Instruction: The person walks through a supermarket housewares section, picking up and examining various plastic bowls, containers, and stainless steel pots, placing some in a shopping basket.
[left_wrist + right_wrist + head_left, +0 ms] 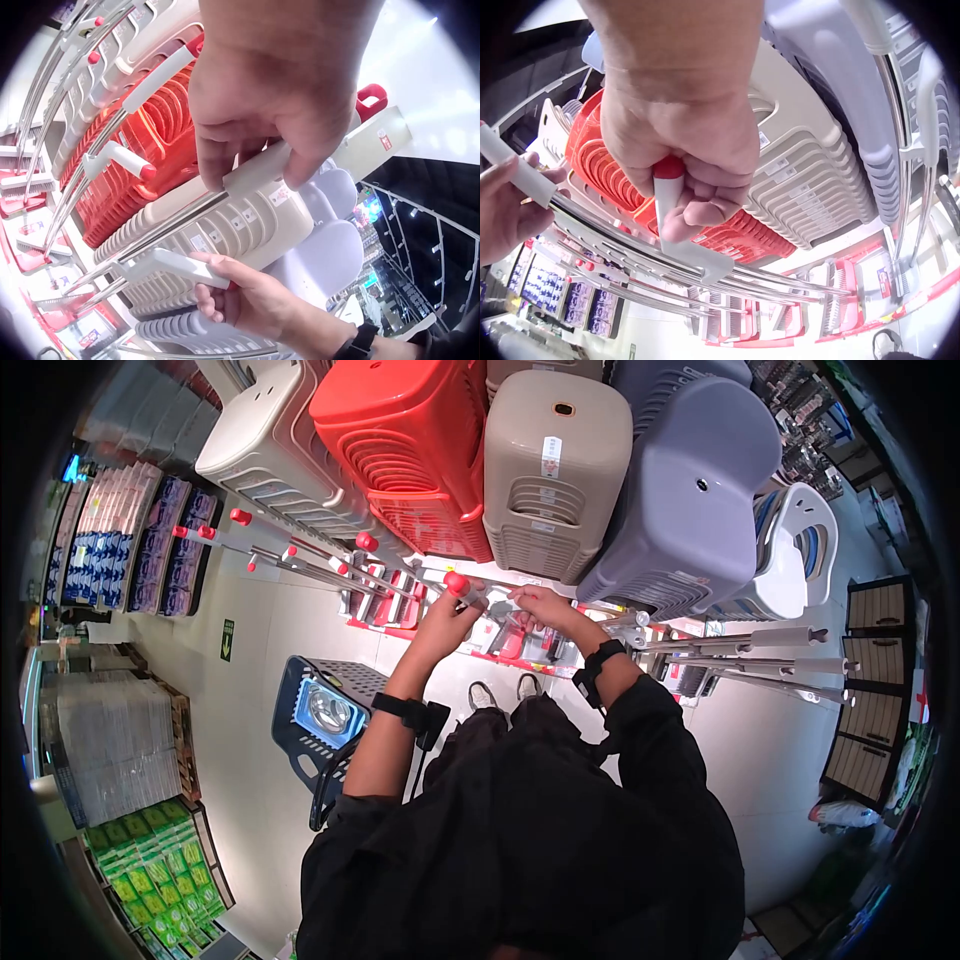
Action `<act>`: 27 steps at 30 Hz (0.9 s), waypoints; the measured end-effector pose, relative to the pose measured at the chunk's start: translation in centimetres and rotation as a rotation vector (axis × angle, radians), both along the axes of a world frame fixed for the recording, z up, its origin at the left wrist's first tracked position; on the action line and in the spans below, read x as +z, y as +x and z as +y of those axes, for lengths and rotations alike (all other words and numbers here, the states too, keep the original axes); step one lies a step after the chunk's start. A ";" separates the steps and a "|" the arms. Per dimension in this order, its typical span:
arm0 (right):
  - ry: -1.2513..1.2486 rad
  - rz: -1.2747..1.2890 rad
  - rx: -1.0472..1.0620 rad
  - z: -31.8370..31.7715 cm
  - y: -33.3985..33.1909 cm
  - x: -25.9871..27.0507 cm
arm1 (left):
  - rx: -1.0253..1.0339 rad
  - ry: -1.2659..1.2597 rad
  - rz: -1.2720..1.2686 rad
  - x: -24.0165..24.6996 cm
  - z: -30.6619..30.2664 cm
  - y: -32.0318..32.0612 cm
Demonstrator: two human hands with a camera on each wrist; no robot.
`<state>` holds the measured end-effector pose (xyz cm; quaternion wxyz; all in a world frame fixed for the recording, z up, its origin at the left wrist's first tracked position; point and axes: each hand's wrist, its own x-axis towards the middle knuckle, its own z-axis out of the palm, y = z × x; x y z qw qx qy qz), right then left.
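Observation:
My left hand (pixel 445 628) grips the white sleeve of a broom handle (pixel 259 172), a long metal pole with a red cap. Beside it my right hand (pixel 545 608) curls round the angled white handle of a long-handled dustpan (pixel 697 260), near its red end. In the left wrist view the right hand (pixel 251 296) sits below the left hand (pixel 270 112), and the two poles slant down side by side. Brush heads and red dustpans (pixel 847 296) stand at floor level; the held pair's lower ends overlap others there.
Tall stacks of stools stand ahead: red (pixel 370 410), beige (pixel 560 440) and grey-purple (pixel 690 490). More long-handled poles (pixel 770 665) lean at the right. A dark shopping basket (pixel 287 710) with a blue-packed item hangs by the left arm. Pallets of wrapped goods (pixel 110 750) line the left.

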<state>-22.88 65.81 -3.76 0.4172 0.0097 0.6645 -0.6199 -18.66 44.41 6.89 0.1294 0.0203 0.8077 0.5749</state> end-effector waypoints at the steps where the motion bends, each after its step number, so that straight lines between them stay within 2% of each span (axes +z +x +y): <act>1: -0.003 -0.008 -0.002 0.0 0.0 -0.2 | 0.019 -0.019 -0.050 0.3 0.1 0.1; 4: 0.017 0.016 0.015 0.2 -1.1 -0.6 | -0.017 -0.073 -0.092 1.0 0.3 -0.7; 6: 0.102 0.031 -0.061 0.1 -1.6 -1.8 | -0.041 -0.017 -0.059 -0.5 0.4 -1.3; 8: 0.101 0.107 -0.125 0.4 -1.9 -2.2 | -0.033 -0.059 -0.004 -0.1 1.0 -1.5; 12: 0.332 0.229 -0.336 1.8 0.1 -5.6 | -0.028 -0.125 -0.001 -1.2 0.9 -0.3; 14: 0.311 0.174 -0.412 2.6 1.4 -4.8 | -0.013 -0.092 -0.052 -1.3 -0.3 0.7; 16: 0.181 0.034 -0.508 2.9 1.8 -4.5 | 0.050 -0.061 -0.085 -1.0 -1.6 2.1; 18: 0.186 0.019 -0.479 2.7 3.2 -4.8 | 0.077 -0.040 -0.137 -1.5 -2.5 4.3; 20: 0.107 -0.113 -0.554 2.6 4.8 -5.2 | 0.092 -0.154 -0.221 -3.0 -4.4 7.2; 23: 0.006 -0.034 -0.650 2.8 3.0 -4.9 | 0.154 -0.122 -0.311 -3.5 -5.8 10.2; 25: 0.075 -0.059 -0.670 2.6 4.4 -5.5 | 0.177 -0.142 -0.283 -4.7 -6.5 10.8; 26: -0.018 -0.054 -0.666 2.9 2.9 -4.2 | 0.087 -0.246 -0.184 -2.2 -5.6 7.5; 27: -0.003 -0.097 -0.675 2.7 3.8 -3.9 | 0.080 -0.273 -0.222 -3.0 -5.9 8.1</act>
